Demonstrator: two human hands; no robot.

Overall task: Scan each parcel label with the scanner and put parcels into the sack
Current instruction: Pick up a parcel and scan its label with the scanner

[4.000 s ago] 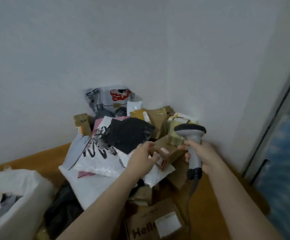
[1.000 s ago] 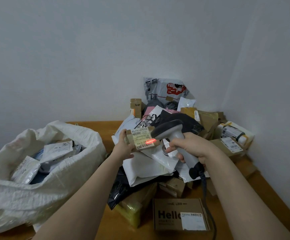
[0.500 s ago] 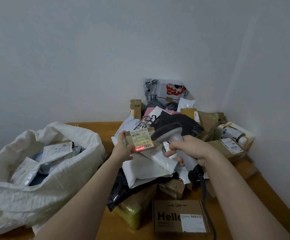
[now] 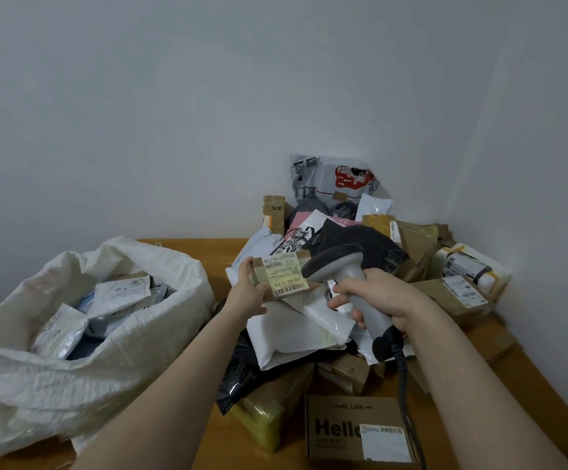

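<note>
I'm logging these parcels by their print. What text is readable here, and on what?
"AI LIAN": on the brown box.
"Hell", its end hidden by a white label: same box.
On the parcel in the left hand: barcodes and a number row, too blurred to read.
Labels in the sack, red print on the grey bag: too small.
On the scanner: no print seen.
</note>
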